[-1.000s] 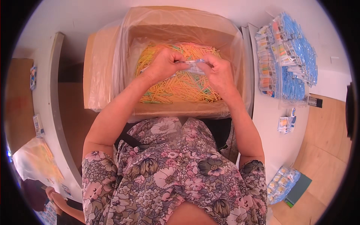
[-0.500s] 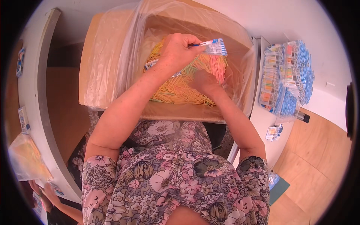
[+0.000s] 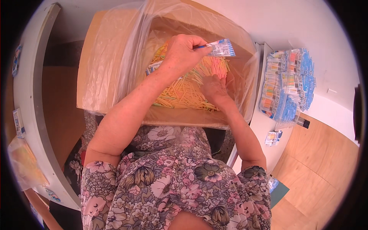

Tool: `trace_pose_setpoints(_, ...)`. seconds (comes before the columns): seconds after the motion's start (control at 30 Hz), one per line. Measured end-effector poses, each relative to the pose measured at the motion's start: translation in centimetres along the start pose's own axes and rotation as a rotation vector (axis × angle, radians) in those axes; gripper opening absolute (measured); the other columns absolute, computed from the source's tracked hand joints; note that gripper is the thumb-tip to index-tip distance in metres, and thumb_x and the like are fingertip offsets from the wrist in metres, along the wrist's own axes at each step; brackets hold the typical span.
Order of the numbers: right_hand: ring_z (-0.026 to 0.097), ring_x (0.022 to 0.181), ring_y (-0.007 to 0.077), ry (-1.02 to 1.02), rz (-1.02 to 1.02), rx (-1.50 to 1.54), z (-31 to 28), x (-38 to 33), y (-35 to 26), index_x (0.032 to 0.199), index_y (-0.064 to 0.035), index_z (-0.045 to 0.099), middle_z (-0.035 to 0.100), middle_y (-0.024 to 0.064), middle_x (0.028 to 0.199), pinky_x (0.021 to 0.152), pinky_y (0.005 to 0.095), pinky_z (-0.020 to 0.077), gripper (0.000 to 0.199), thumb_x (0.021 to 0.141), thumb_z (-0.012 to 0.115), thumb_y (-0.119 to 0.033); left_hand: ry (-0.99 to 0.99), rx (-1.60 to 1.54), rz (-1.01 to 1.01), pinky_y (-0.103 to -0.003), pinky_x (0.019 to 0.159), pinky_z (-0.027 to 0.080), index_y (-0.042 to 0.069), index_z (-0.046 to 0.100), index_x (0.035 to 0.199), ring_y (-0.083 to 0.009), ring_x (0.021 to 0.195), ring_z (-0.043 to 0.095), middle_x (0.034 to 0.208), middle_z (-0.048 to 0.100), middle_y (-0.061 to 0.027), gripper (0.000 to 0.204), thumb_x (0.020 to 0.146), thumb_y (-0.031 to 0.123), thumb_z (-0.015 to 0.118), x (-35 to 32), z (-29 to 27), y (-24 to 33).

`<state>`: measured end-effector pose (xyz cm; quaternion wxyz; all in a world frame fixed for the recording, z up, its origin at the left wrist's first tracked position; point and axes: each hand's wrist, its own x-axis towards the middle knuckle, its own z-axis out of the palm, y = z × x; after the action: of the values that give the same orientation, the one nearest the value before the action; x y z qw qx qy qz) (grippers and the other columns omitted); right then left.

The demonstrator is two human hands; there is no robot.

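Left hand (image 3: pixel 183 51): closed in a pinch on a small clear sleeve (image 3: pixel 220 48) with blue-and-white print. We see it held raised over the box (image 3: pixel 96 76), its open end pointing to the right. Whether the sleeve has anything in it yet we cannot tell; it looks flat.

Right hand (image 3: pixel 213 87): lower down, fingers curled into the sticks (image 3: pixel 184 92), a loose heap of thin yellow, orange and pink ones. It appears to be gathering a bunch; how many it has hold of is hidden by the hand itself.

Relation: the sleeve sits just above and slightly left of the right hand, near but not touching. A second printed sleeve (image 3: pixel 153 68) shows under the left wrist, lying on the heap.

The box is cardboard, lined with a clear bag (image 3: pixel 115 57) whose edges stand up around the rim. The heap fills much of the floor of the box.

Progress, as we judge it: to the right, on the white worktop (image 3: pixel 326 46), a large pile of filled packs (image 3: pixel 287 86) lies well apart from the hands, with one more small pack (image 3: pixel 273 137) alone nearer the edge. So many packs look done, the one in hand is not yet filled, and the heap in the box suggests plenty is left.

At far left, a bag (image 3: pixel 23 165) of similar yellowish sticks hangs by the white edge.
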<state>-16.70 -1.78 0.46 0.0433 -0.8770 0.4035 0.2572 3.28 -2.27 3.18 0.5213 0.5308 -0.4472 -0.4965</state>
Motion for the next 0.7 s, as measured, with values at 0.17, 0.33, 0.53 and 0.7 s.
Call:
trace_pose_setpoints(0.17,0.058,0.097,0.0394,-0.199,0.285,0.485,-0.9,1.2,1.7,0.103,0.0058,0.055,0.06,0.0275,0.099,0.082,0.0496,0.0432,0.033,0.086,0.051,-0.022,0.023,-0.015,0.021,-0.02,0.06,0.043,-0.002,0.068,0.086,-0.0019,0.067,0.05,0.07,0.06,0.0035,0.015,0.082,0.013,0.066,0.3,-0.3,0.1)
trace_pose_setpoints(0.33,0.059,0.096,0.0394,-0.046,0.347,0.644,1.8,4.4,1.4,0.101,0.0049,0.057,0.06,0.0287,0.098,0.083,0.0448,0.0449,0.037,0.086,0.051,-0.028,0.006,-0.071,0.034,-0.02,0.062,0.042,-0.002,0.068,0.087,-0.0021,0.068,0.05,0.071,0.06,0.0042,0.015,0.083,0.013,0.065,0.4,-0.4,0.1)
trace_pose_setpoints(0.53,0.061,0.098,0.0337,-0.121,0.398,0.51,0.1,6.9,-2.1,0.099,0.0011,0.06,0.064,0.0214,0.101,0.081,0.0427,0.0472,0.044,0.083,0.055,-0.039,0.016,-0.086,0.003,-0.02,0.061,0.042,-0.002,0.068,0.087,-0.0027,0.068,0.05,0.072,0.06,0.0038,0.015,0.083,0.012,0.065,0.4,-0.5,0.4)
trace_pose_setpoints(0.7,0.063,0.094,0.0296,-0.021,0.351,0.293,1.0,7.5,-2.6,0.098,-0.0028,0.062,0.066,0.0154,0.096,0.079,0.0445,0.0445,0.042,0.082,0.057,-0.041,0.019,-0.113,0.015,-0.021,0.061,0.042,-0.002,0.067,0.087,-0.0031,0.067,0.05,0.071,0.061,0.003,0.015,0.083,0.012,0.065,0.4,-0.7,0.4)
